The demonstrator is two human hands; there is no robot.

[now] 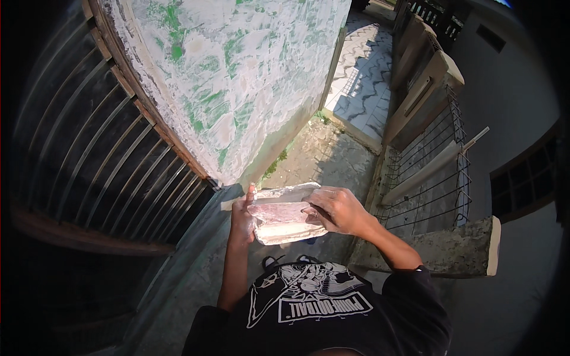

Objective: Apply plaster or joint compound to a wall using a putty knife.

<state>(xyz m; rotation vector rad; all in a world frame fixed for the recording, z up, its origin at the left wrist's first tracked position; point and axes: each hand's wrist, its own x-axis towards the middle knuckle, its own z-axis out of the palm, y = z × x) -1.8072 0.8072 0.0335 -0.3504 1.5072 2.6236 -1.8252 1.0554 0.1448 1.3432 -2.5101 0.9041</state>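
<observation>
A shallow rectangular plaster tray [289, 238], coated with white filler, is held in front of my chest. My left hand [242, 218] grips its left end, with the thumb up along the rim. At the tray's right end is my right hand [337, 209], its fingers curled and reaching inside. They are closed, but whatever is between them is hidden. A flat pinkish surface [280, 215] runs across the tray's middle. I cannot tell whether it is the tray's bottom or a scraper blade. Whitish residue covers the fingers.
A wall [231, 77] with patchy white filler over green paint rises ahead. Left of it is a dark window with metal bars [113, 160]. On the right stands a low concrete wall [439, 246] with exposed wire mesh [460, 172]. A tiled walkway [363, 77] lies beyond the rough concrete floor [314, 145].
</observation>
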